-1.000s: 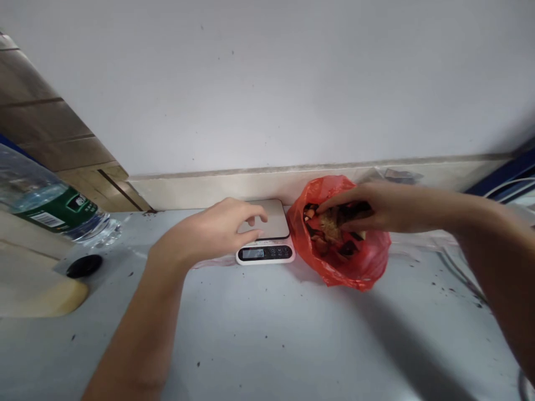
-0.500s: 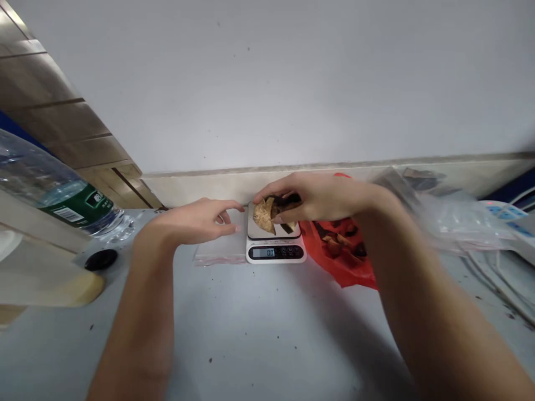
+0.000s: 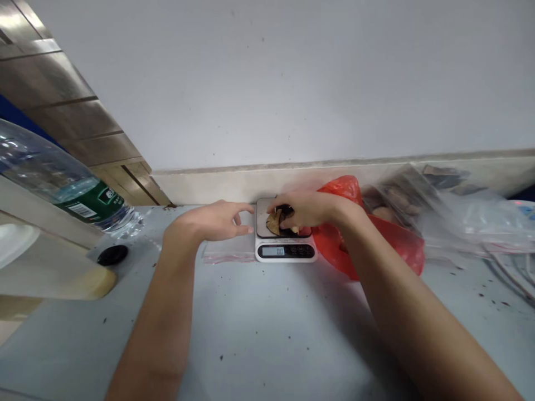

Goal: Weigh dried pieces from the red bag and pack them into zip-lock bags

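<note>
A white digital kitchen scale stands near the wall, its display showing 0.0. My right hand is over its plate, fingers closed around several dried brown slices that look like dried mushroom pieces. They are at the plate's surface; whether they rest on it I cannot tell. My left hand hovers just left of the scale, thumb and fingers apart and holding nothing. Beneath it lies a clear zip bag. To the right of the scale is a red plastic bag, partly hidden by my right forearm.
On the left are a large water bottle with a green label, a round black lid and a whitish container. Clear plastic bags and cables lie at the right. The wall rises behind the scale.
The dried slices in my right hand have come lower over the scale plate. My left hand keeps its open pose beside the scale. The view has shifted slightly; more of the red bag shows.
</note>
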